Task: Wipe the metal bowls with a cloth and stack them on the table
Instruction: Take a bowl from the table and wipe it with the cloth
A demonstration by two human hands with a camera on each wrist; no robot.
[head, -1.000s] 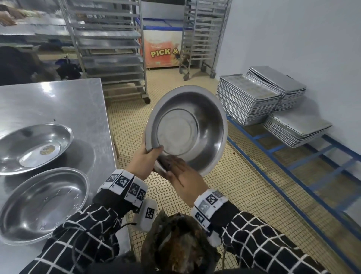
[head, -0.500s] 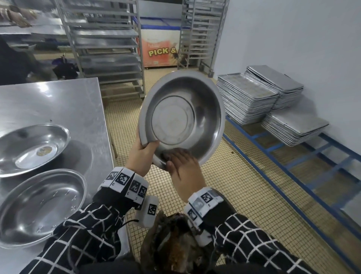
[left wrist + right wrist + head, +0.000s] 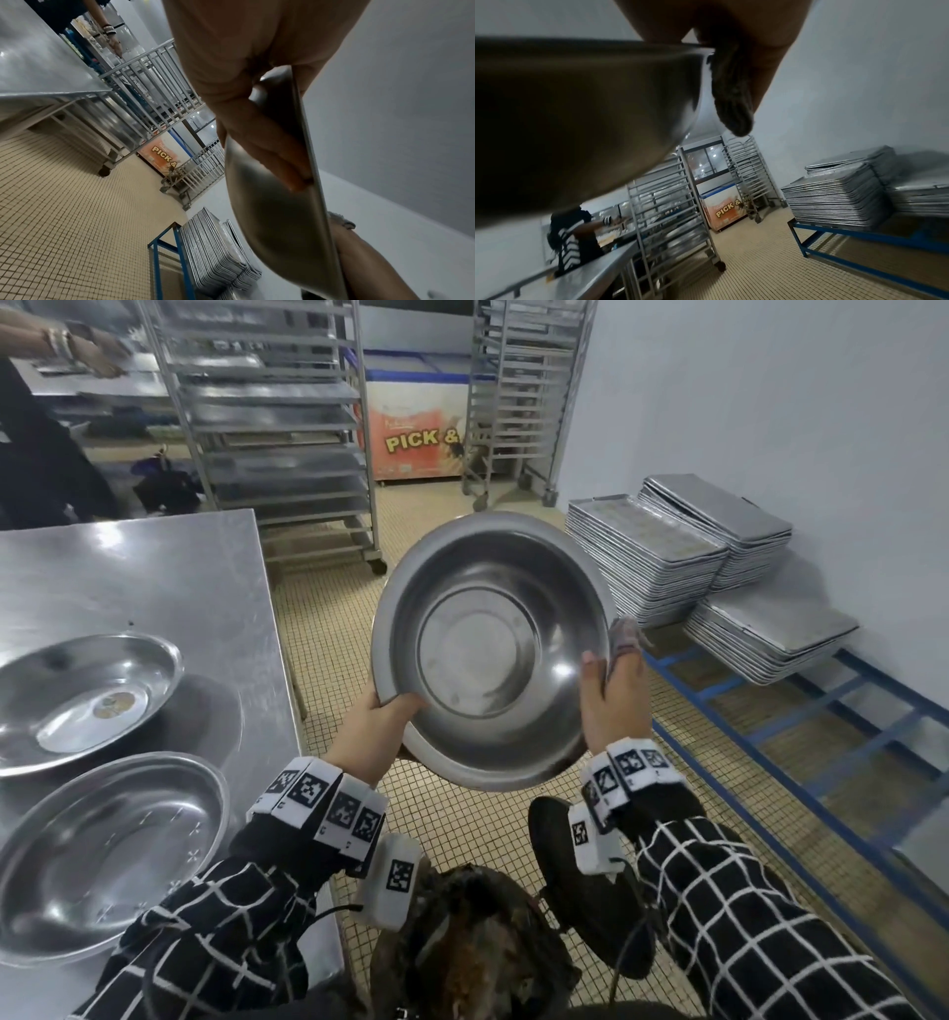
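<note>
I hold a deep metal bowl (image 3: 488, 654) tilted toward me over the tiled floor. My left hand (image 3: 382, 716) grips its lower left rim, thumb inside; its fingers (image 3: 272, 154) lie on the bowl's outside (image 3: 277, 219). My right hand (image 3: 611, 695) pinches the right rim with a grey cloth (image 3: 624, 634) against the outside of the bowl. In the right wrist view the cloth (image 3: 734, 97) hangs beside the bowl's wall (image 3: 582, 113). Two shallow metal bowls (image 3: 87, 690) (image 3: 102, 855) lie side by side on the steel table (image 3: 154, 577).
Stacks of metal trays (image 3: 662, 557) sit on a blue frame (image 3: 801, 742) at the right wall. Wheeled tray racks (image 3: 287, 433) and a chest freezer (image 3: 416, 433) stand behind. Another person (image 3: 36, 444) works at the far left. A black shoe (image 3: 560, 845) is below the bowl.
My right hand has slid with the cloth from the bowl's bottom rim up round to its right rim. The bowl has turned slightly and sits a little lower in view.
</note>
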